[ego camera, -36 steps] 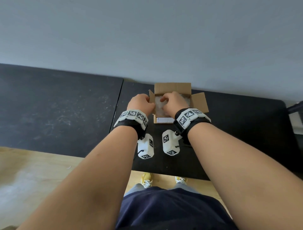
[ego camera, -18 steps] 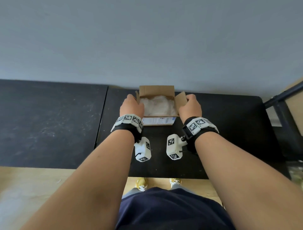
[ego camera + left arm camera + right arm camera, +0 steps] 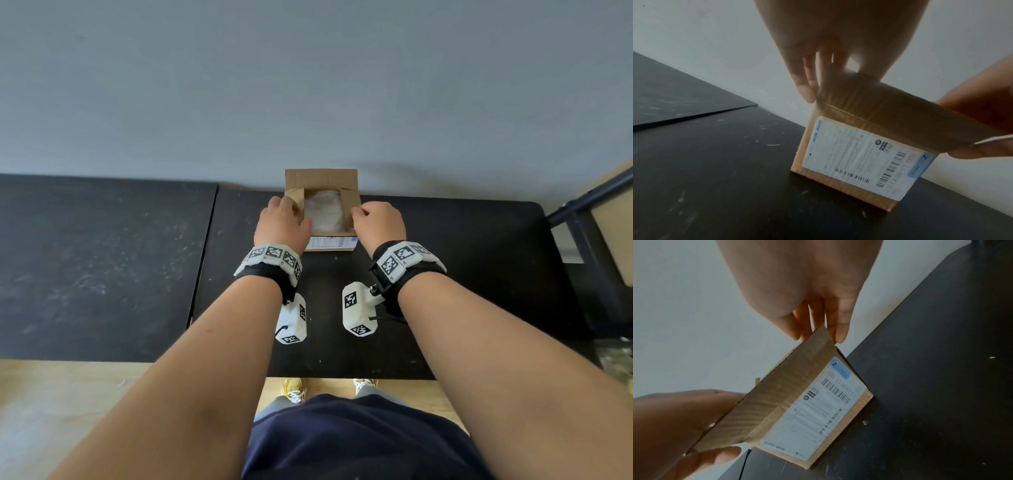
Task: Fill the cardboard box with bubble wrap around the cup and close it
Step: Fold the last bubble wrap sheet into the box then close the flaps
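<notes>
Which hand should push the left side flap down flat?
Left, probably. The left hand pinches the front flap right beside that side flap; the right hand, at the opposite end, would have to cross the bubble wrap.

A right hand (image 3: 797, 280) reaches down from the top, its fingertips (image 3: 840, 331) pinching one corner of the raised flap (image 3: 781, 391) of a cardboard box (image 3: 838, 430). A left hand (image 3: 674, 426) grips the flap's other end. A white barcoded label (image 3: 809, 415) covers the box's side. The box stands at the wall-side edge of a black table (image 3: 931, 386).
</notes>
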`<state>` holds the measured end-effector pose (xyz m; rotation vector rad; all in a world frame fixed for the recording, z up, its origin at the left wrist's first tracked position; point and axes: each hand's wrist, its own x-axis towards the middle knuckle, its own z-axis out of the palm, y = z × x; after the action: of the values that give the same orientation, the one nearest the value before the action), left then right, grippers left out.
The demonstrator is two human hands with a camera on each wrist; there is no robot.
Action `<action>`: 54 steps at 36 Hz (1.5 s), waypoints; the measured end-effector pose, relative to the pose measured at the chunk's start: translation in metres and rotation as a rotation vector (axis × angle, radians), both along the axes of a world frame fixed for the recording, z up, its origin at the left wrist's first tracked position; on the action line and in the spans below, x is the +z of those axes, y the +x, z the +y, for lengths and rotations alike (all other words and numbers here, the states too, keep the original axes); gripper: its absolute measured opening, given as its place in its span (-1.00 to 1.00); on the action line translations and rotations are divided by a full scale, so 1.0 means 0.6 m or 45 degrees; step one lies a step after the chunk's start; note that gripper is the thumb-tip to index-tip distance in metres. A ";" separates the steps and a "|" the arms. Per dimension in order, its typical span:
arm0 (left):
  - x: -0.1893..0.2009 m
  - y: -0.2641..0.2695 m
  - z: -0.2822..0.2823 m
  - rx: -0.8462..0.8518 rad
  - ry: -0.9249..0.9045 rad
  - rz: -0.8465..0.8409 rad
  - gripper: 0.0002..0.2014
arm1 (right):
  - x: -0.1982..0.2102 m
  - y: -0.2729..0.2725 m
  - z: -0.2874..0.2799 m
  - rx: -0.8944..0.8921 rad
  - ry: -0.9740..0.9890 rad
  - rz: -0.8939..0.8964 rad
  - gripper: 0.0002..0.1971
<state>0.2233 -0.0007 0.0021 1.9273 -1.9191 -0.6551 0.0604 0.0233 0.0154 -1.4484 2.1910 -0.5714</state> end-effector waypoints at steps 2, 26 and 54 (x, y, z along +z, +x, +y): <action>-0.006 0.002 0.001 -0.015 0.002 0.021 -0.68 | -0.006 0.000 -0.001 -0.031 0.036 -0.005 -0.64; 0.021 0.027 -0.032 -0.324 0.298 -0.212 -0.67 | -0.002 -0.003 0.000 0.248 0.236 0.054 -0.59; 0.052 -0.011 -0.122 -0.474 0.315 -0.676 0.10 | 0.027 -0.002 -0.133 0.613 0.514 0.559 0.04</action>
<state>0.2165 -0.0737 0.0331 2.0578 -2.6809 -0.5306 0.0591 -0.0564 0.0314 -1.8926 1.9737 0.3640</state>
